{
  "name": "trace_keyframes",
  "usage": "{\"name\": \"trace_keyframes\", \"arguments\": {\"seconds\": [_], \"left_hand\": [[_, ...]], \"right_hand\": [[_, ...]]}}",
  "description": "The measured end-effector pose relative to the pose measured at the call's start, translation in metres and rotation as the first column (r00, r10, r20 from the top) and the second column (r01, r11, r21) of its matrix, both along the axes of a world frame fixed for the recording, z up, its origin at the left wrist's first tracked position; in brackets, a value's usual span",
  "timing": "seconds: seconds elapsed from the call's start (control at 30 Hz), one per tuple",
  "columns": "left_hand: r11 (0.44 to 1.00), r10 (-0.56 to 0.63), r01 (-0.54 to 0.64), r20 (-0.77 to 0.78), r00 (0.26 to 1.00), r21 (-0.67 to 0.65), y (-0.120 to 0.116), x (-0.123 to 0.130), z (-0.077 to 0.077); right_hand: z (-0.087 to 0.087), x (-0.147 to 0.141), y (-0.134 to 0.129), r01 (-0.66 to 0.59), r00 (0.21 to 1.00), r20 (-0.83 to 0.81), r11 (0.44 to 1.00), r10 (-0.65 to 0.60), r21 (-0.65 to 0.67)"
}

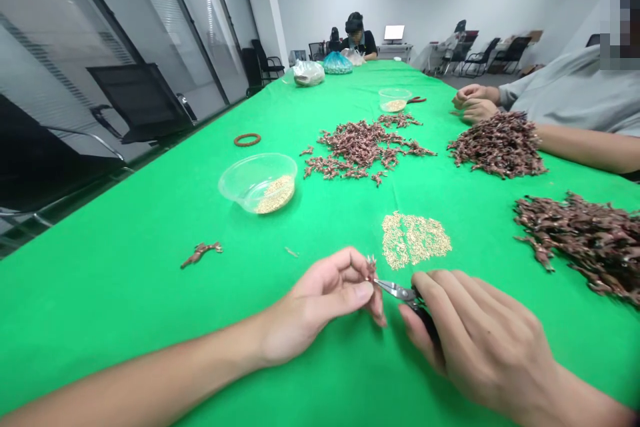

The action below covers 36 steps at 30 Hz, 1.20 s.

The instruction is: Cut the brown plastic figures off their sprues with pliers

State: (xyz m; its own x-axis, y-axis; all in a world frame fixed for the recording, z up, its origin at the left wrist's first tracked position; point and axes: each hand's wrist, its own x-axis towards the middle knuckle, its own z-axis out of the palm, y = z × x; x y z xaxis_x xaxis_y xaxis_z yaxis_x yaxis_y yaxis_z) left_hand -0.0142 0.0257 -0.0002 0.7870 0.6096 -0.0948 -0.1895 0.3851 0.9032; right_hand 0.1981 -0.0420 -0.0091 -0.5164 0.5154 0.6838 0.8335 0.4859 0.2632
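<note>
Between the thumb and fingers of my left hand [333, 293] is a small brown figurine [371, 269], with pale prongs pointing up. My right hand [483, 333] is wrapped round the dark handles of the pliers [397, 289]. Their metal tips touch or nearly touch the figurine; the exact contact is too small to tell. Just beyond my hands, small golden pieces [425, 238] lie spread flat on the green tablecloth [150, 307]. A single brown figurine [201, 252] lies to the left of my left hand.
A clear bowl [235, 180] holds golden pieces; a brown ring [247, 140] lies behind it. Brown figurine piles [357, 143] stand mid-table and at right. Farther back are a clear tub [395, 95], red-handled tool [417, 100] and bags [309, 73]. Another person's hands [475, 103] rest at right; someone sits opposite.
</note>
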Motion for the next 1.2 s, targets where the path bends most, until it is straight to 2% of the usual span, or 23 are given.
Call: {"name": "trace_keyframes", "arguments": {"seconds": [0.1, 0.2, 0.23, 0.3, 0.33, 0.37, 0.43, 0.47, 0.53, 0.57, 0.6, 0.67, 0.77, 0.83, 1.03, 1.2], "left_hand": [[0.995, 0.073, -0.070, -0.038, 0.997, 0.076, -0.004, -0.001, -0.001], [0.971, 0.182, -0.154, -0.144, 0.973, 0.184, -0.007, -0.003, -0.003], [0.963, 0.209, -0.172, -0.174, 0.962, 0.207, -0.008, -0.003, -0.003], [0.956, 0.232, -0.186, -0.197, 0.953, 0.226, -0.008, -0.004, -0.004], [0.956, 0.232, -0.187, -0.189, 0.954, 0.226, -0.008, -0.004, -0.004], [0.956, 0.231, -0.190, -0.172, 0.958, 0.223, -0.008, -0.004, -0.003], [0.957, 0.222, -0.191, -0.131, 0.966, 0.218, -0.006, -0.003, -0.003], [0.958, 0.213, -0.186, -0.109, 0.971, 0.218, -0.006, -0.003, -0.003], [0.963, 0.181, -0.161, -0.079, 0.980, 0.216, -0.005, -0.003, -0.004], [0.965, 0.167, -0.149, -0.069, 0.983, 0.213, -0.004, -0.003, -0.004], [0.968, 0.158, -0.142, -0.064, 0.985, 0.209, -0.004, -0.004, -0.004], [0.971, 0.150, -0.135, -0.063, 0.987, 0.196, -0.004, -0.004, -0.004], [0.974, 0.131, -0.120, -0.049, 0.990, 0.194, -0.003, -0.004, -0.004], [0.974, 0.114, -0.105, -0.033, 0.993, 0.202, -0.003, -0.004, -0.004], [0.974, 0.098, -0.088, -0.036, 0.995, 0.211, -0.002, -0.004, -0.005], [0.972, 0.094, -0.086, -0.028, 0.995, 0.217, -0.002, -0.004, -0.004]], "right_hand": [[-0.003, 0.000, 0.001, 0.019, 1.000, -0.024, 1.000, -0.019, -0.004], [-0.007, 0.001, 0.002, 0.019, 0.997, -0.069, 0.999, -0.020, -0.028], [-0.007, 0.001, 0.001, 0.001, 0.993, -0.115, 0.998, -0.009, -0.066], [-0.004, 0.000, 0.000, -0.080, 0.958, -0.288, 0.960, -0.001, -0.269], [-0.002, -0.001, -0.001, -0.145, 0.916, -0.400, 0.899, -0.036, -0.413], [0.002, -0.002, -0.001, -0.226, 0.857, -0.504, 0.801, -0.106, -0.554], [0.008, -0.006, -0.002, -0.408, 0.707, -0.629, 0.540, -0.323, -0.736], [0.011, -0.007, -0.003, -0.505, 0.621, -0.649, 0.408, -0.440, -0.760], [0.013, -0.010, -0.002, -0.673, 0.465, -0.628, 0.212, -0.623, -0.708], [0.013, -0.011, -0.001, -0.736, 0.411, -0.613, 0.151, -0.675, -0.660], [0.011, -0.011, -0.001, -0.781, 0.372, -0.604, 0.113, -0.705, -0.614], [0.007, -0.010, 0.000, -0.841, 0.316, -0.615, 0.087, -0.722, -0.534], [0.002, -0.009, 0.000, -0.898, 0.236, -0.621, 0.076, -0.747, -0.434], [-0.001, -0.008, -0.002, -0.915, 0.211, -0.616, 0.068, -0.759, -0.398], [-0.004, -0.007, -0.005, -0.928, 0.213, -0.619, 0.041, -0.756, -0.369], [0.003, -0.008, -0.002, -0.905, 0.253, -0.587, 0.026, -0.769, -0.425]]}}
